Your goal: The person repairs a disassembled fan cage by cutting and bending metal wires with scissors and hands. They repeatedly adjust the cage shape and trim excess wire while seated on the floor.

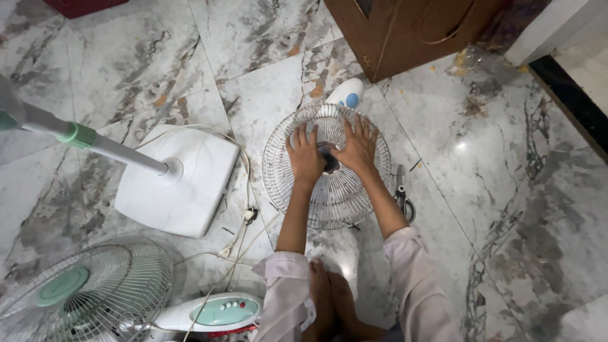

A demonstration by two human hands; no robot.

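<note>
This looks like a room in a home. The polished marble floor of large veined tiles, a wooden cabinet against the wall, and bare feet on the floor point to that. Pedestal fan parts lie spread out: a white square base and a wire guard.

Left of our grip we see a white fan base flat on the marble floor, its pole slanting up and away to the left. Nearer us on that side lie a second grille with a green hub and a white control housing, with a cord trailing between. Just right of the grip lie scissors. Beyond it stands a brown cabinet.
</note>
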